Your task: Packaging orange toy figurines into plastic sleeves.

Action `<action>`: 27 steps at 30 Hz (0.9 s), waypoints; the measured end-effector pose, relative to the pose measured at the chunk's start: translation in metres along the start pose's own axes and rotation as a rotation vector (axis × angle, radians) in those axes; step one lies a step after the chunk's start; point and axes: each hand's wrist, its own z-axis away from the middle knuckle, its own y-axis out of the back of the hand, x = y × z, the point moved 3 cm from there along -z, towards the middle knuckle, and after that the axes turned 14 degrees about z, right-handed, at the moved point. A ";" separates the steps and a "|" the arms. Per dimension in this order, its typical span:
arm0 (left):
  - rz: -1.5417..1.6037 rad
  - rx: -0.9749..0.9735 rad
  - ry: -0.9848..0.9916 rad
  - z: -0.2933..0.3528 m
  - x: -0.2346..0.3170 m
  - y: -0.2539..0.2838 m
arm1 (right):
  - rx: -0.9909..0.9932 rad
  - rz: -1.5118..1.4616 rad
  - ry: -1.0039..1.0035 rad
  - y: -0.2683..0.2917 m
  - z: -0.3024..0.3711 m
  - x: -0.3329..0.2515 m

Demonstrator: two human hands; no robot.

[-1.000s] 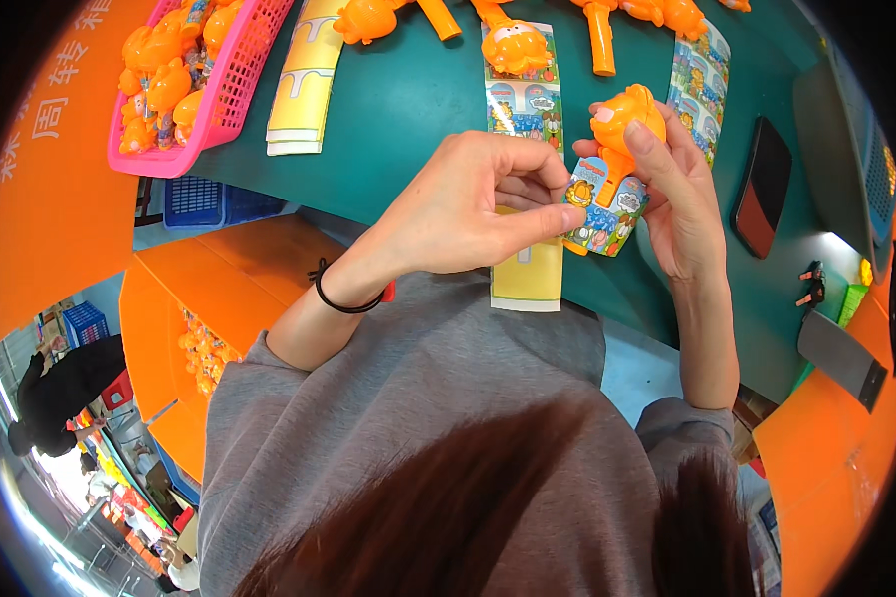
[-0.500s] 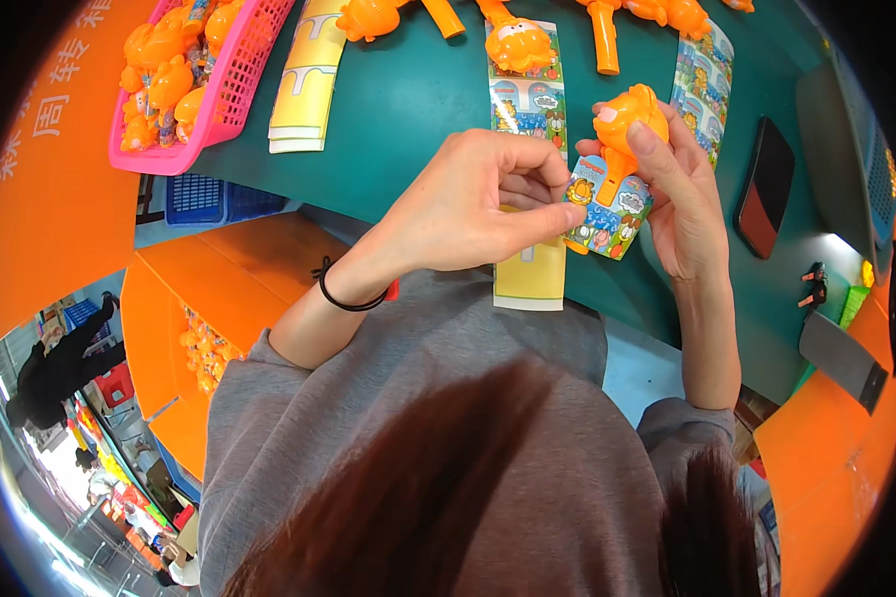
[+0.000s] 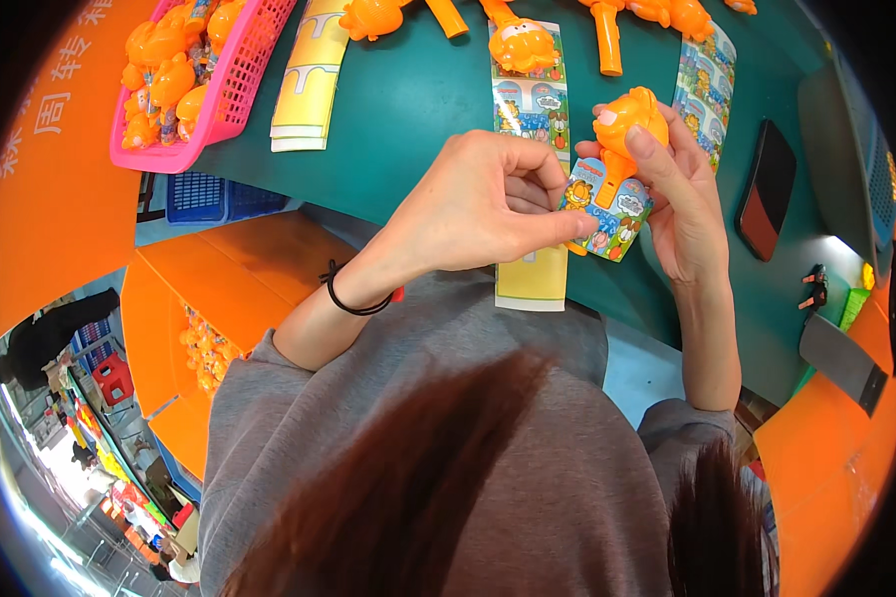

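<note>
Green table (image 3: 398, 129) below. Left hand (image 3: 488, 204), right hand (image 3: 685, 199) above it — right's fingers wrapped round orange toy (image 3: 623, 115), left's thumb and fingers pinching printed label (image 3: 619, 227) at its handle (image 3: 607, 192). Likely aligning step; next probably calls for smooth, even pressure.

Light on the table (image 3: 398, 114) was bright and fairly even, with white glare near its right edge. Small highlights showed on the toy (image 3: 629, 117). Light strips (image 3: 78, 575) at lower left were overexposed. Left hand (image 3: 478, 204) and right hand (image 3: 685, 204) were sharp; hair (image 3: 398, 478) was soft. Straight edges bowed toward the black rim.
</note>
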 end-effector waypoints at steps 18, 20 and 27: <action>-0.093 0.281 -0.281 -0.008 0.000 0.000 | 0.059 -0.131 -0.010 -0.007 0.004 0.003; -0.069 0.233 -0.281 -0.004 0.007 0.009 | 0.026 0.221 0.281 -0.003 0.004 -0.010; -0.088 0.163 -0.225 0.009 0.032 0.024 | -0.134 0.569 0.590 0.010 0.010 -0.012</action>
